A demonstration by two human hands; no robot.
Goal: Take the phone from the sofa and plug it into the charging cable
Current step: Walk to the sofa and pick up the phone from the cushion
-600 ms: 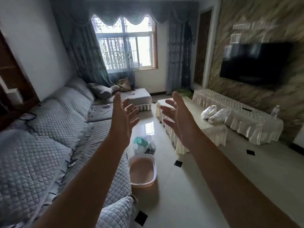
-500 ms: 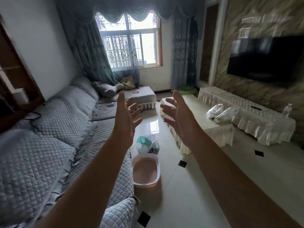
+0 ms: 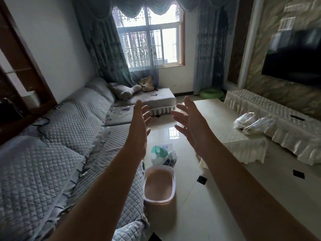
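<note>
hands: left hand (image 3: pixel 139 126) and right hand (image 3: pixel 189 122) both spread, holding nothing | phone: no sure sighting; small items lie on far sofa (image 3: pixel 69 122) seat, ahead-left | cable (image 3: pixel 41 126): on sofa back, left | nearer: left hand

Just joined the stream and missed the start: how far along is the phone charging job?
Nothing looks done. Left hand and right hand are raised open and empty above the floor. A dark cable lies on the sofa back. I can't make out the phone. Finding, fetching and plugging remain.
</note>
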